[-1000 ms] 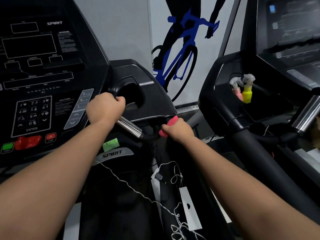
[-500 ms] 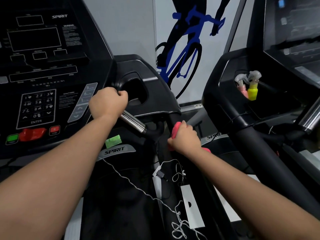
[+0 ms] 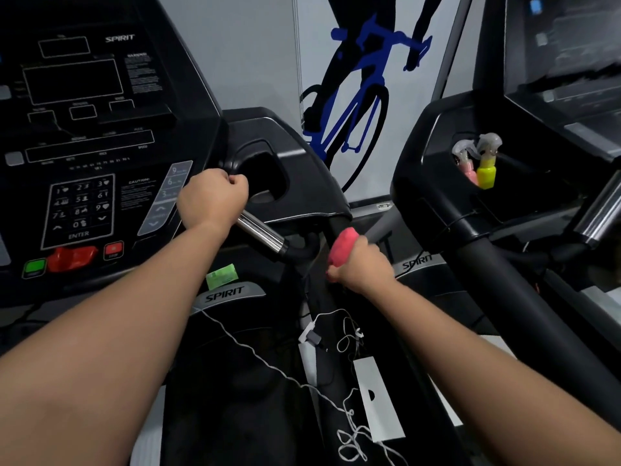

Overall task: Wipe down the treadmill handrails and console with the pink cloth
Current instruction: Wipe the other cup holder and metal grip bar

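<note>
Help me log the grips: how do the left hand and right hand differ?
The left hand grips the chrome bar bare; the right hand holds the pink cloth wrapped around the black handrail. The left hand sits higher, beside the keypad; the right hand is lower, further right. Both are closed fists.

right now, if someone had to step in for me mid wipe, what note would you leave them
Left hand: closed around the chrome pulse grip, no cloth in it.
Right hand: closed on the pink cloth, wrapped round the black handrail just below the console's cup holder.
Done: cannot tell from this view which parts have been wiped.
Left: likely the rest of this handrail, the other handrail, the chrome grip and the console keypad.
Two spray bottles stand in the neighbouring treadmill's tray.
</note>
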`<control>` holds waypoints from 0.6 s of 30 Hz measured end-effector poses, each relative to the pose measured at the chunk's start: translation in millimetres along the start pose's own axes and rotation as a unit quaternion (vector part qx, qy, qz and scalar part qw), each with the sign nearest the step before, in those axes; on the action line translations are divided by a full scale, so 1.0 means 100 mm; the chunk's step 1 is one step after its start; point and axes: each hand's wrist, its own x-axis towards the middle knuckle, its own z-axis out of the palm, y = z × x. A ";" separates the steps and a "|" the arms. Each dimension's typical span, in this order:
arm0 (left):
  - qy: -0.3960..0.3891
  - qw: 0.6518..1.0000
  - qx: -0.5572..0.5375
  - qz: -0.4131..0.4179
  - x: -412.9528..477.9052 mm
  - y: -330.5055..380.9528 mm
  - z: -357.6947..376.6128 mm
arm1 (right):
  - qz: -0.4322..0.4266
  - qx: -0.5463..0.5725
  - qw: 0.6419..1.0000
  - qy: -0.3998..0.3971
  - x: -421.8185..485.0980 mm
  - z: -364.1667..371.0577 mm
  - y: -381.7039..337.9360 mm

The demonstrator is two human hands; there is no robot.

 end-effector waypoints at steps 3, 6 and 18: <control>0.000 1.000 -0.006 -0.003 -0.01 -0.01 0.00 | -0.015 -0.067 0.998 0.013 -0.17 0.09 0.10; -0.005 1.000 -0.016 -0.008 -0.02 -0.02 0.01 | -0.004 -0.078 0.997 0.015 -0.18 0.11 0.08; 0.012 0.999 -0.043 -0.013 -0.02 -0.03 0.02 | -0.055 0.223 0.972 -0.045 0.55 -0.15 -0.08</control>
